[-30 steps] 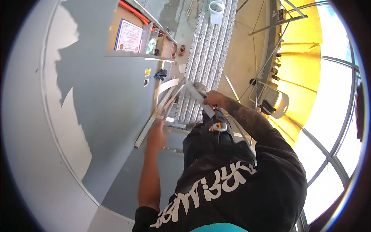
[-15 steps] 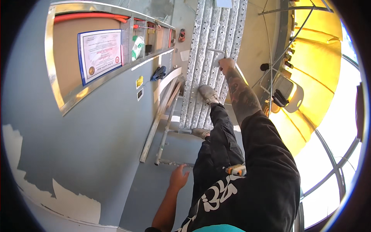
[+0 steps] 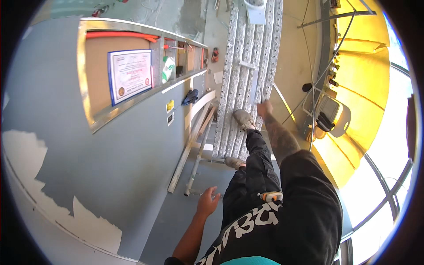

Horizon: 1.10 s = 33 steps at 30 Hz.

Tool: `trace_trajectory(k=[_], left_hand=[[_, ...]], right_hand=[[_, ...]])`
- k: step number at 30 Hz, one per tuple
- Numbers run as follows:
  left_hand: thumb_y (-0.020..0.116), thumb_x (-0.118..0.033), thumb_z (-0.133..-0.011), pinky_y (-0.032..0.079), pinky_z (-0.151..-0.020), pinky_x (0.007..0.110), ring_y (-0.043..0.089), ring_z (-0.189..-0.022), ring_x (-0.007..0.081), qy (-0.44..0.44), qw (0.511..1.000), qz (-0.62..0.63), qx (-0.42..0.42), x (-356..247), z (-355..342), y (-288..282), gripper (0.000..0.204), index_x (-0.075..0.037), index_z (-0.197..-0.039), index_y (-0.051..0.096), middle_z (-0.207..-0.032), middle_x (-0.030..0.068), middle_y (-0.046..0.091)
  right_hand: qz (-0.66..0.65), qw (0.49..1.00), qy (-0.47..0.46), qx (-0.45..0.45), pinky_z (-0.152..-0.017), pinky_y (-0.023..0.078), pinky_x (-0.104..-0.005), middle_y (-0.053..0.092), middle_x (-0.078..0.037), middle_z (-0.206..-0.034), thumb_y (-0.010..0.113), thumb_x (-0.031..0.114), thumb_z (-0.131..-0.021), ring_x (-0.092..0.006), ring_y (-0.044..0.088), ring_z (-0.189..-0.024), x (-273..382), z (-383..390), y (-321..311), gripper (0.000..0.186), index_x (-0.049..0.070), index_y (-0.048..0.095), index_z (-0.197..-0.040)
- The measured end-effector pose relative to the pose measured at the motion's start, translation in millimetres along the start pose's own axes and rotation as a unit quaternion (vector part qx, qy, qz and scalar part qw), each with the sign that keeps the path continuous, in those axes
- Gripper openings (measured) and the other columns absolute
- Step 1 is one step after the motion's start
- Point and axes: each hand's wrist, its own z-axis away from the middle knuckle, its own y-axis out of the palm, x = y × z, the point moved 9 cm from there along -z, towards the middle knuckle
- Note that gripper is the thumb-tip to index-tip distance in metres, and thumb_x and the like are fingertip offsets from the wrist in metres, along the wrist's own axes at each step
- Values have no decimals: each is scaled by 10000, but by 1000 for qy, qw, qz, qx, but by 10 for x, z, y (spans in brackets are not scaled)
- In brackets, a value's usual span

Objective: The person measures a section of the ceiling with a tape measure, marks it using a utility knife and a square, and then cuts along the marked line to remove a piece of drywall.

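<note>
My right hand [image 3: 264, 107] is closed on a pale grey flat tool [image 3: 254, 86] with a crosswise bar at its far end, held over the perforated metal scaffold plank [image 3: 221, 132]. My left hand [image 3: 208, 201] hangs low on the left with fingers apart and nothing in it. One grey shoe [image 3: 243, 119] is on the plank, the other [image 3: 234, 162] at its near end. A white bucket [image 3: 255, 11] stands at the plank's far end. An orange and white tool [image 3: 270, 195] sits at my waist.
On the left are a grey wall [image 3: 123, 163] and a recess [image 3: 95, 84] holding a framed paper and red pipes. Metal tubes and pale lengths [image 3: 185, 159] lie beside the plank. A thin scaffold frame [image 3: 335, 51], folded chair [image 3: 327, 119] and yellow sheeting [image 3: 364, 101] are on the right.
The tool has moved from near my body out over the plank in my right hand, which has since dropped slightly back. My left hand is lower, and the view has shifted.
</note>
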Motion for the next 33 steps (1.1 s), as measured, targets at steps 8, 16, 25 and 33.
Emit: trace_trajectory(k=[8, 16, 25, 33], left_hand=[[689, -257, -924, 530, -926, 432, 678, -1080, 332, 29, 996, 6, -80, 280, 605, -523, 409, -42, -1263, 611, -1225, 170, 672], [673, -308, -933, 510, -958, 446, 656, -1105, 359, 137, 967, -25, -215, 643, 1973, -1088, 398, -43, -1229, 641, -1192, 170, 688], [747, -121, -870, 523, -867, 435, 676, -981, 316, 340, 638, -149, -675, 147, 5896, -2522, 236, -64, -1088, 674, -1106, 115, 715], [570, 67, -909, 555, -838, 393, 673, -945, 317, 472, 137, -197, -848, 44, 9051, -2225, 199, 114, -1084, 652, -1032, 239, 699]], right_hand=[[-175, 966, -101, 161, -527, 539, -351, 650, -147, -956, 626, 183, -951, -186, 658, -681, 876, 2399, -707, 435, -37, 479, -1295], [-367, 739, -457, 331, -574, 530, -275, 621, -83, -1006, 493, 84, -1034, -127, 627, -750, 2593, 5750, -1748, 317, -26, 478, -1330], [-389, 498, -728, 265, -484, 387, -183, 581, -30, -898, 500, 124, -1065, -18, 457, -576, 2420, 9754, -2643, 390, -43, 467, -1416], [-371, 198, -897, 133, -452, 397, -213, 581, -66, -784, 490, 130, -1056, -60, 493, -543, 1639, 12327, -3137, 399, -83, 430, -1387]])
